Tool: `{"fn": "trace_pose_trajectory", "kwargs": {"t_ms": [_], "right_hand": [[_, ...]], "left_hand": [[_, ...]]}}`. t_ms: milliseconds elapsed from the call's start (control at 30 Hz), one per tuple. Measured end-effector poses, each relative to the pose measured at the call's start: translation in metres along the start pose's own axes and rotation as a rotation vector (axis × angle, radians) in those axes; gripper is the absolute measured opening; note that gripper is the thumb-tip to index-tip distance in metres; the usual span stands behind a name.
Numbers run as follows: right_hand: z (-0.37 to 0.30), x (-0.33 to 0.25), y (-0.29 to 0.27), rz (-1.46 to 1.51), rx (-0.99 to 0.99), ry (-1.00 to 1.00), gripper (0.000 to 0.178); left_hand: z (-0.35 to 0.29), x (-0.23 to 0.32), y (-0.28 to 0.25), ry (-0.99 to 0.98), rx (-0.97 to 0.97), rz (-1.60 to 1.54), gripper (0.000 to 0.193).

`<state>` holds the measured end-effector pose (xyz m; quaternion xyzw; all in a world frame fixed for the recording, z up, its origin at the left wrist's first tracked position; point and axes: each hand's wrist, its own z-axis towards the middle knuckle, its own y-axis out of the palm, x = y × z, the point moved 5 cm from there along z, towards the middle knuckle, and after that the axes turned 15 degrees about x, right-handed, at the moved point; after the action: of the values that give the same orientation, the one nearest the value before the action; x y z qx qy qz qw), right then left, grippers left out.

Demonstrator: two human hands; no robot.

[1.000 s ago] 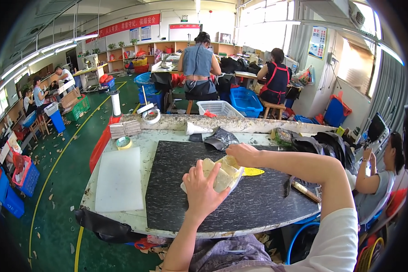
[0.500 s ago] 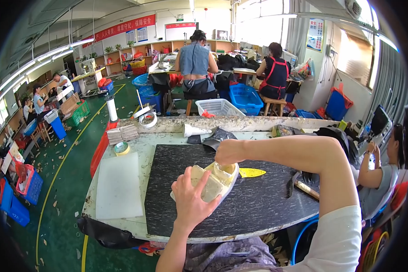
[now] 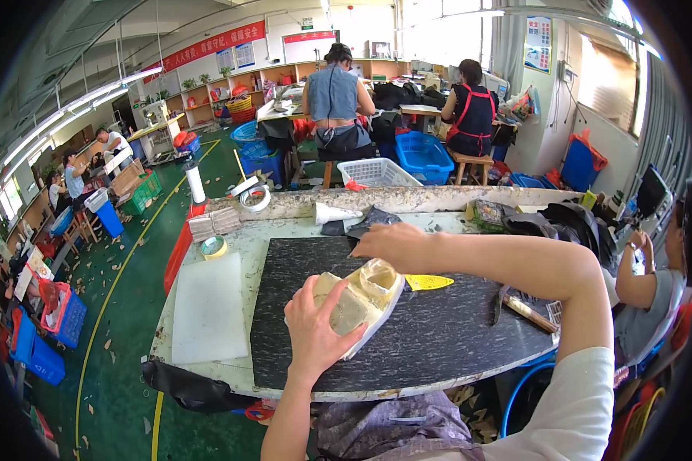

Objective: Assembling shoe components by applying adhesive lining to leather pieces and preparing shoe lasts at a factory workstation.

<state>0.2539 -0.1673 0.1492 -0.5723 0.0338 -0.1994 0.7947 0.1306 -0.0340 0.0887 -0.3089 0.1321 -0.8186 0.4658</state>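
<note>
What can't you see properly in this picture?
- Head view: the far tip of the pale shoe form is hidden under the right hand.
- Its middle is covered by the left hand.
- The right hand's fingers are curled out of sight.
- The small things on the shelves are too tiny to tell.

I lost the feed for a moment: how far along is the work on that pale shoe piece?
Done: I cannot tell; no finished pieces show on the black mat. In hand: the left hand has the pale shoe piece in its grip, tilted above the mat, while the right hand sits at its far end. Left: a yellow insole-shaped piece lies untouched beside it, and a brush-like tool lies near the mat's right edge.
</note>
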Motion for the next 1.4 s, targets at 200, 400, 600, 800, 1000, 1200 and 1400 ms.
{"fn": "trace_pose_trajectory", "kwargs": {"t_ms": [200, 400, 600, 800, 1000, 1200, 1400], "right_hand": [[-0.018, 0.009, 0.015, 0.226, -0.066, 0.36, 0.043], [-0.006, 0.006, 0.021, 0.09, -0.156, 0.319, 0.016], [0.013, -0.012, 0.016, -0.081, -0.304, -0.159, 0.015], [0.013, -0.026, 0.026, -0.258, -0.347, -0.563, 0.009], [-0.006, -0.029, 0.025, -0.224, -0.173, -0.553, 0.011], [-0.041, -0.014, -0.016, 0.269, -0.223, 0.214, 0.031], [-0.04, 0.0, -0.009, 0.283, -0.073, 0.355, 0.04]], "left_hand": [[-0.006, -0.004, -0.006, -0.001, 0.027, -0.017, 0.07], [-0.009, -0.007, -0.007, 0.039, 0.039, -0.086, 0.07], [-0.006, -0.015, -0.013, 0.08, -0.007, -0.163, 0.07], [-0.003, -0.011, -0.012, 0.102, -0.023, -0.176, 0.071], [-0.004, -0.005, -0.013, 0.056, -0.048, -0.151, 0.07], [-0.008, 0.0, -0.014, 0.071, -0.05, -0.119, 0.071], [-0.011, 0.002, -0.01, 0.056, -0.012, -0.157, 0.073]]}}
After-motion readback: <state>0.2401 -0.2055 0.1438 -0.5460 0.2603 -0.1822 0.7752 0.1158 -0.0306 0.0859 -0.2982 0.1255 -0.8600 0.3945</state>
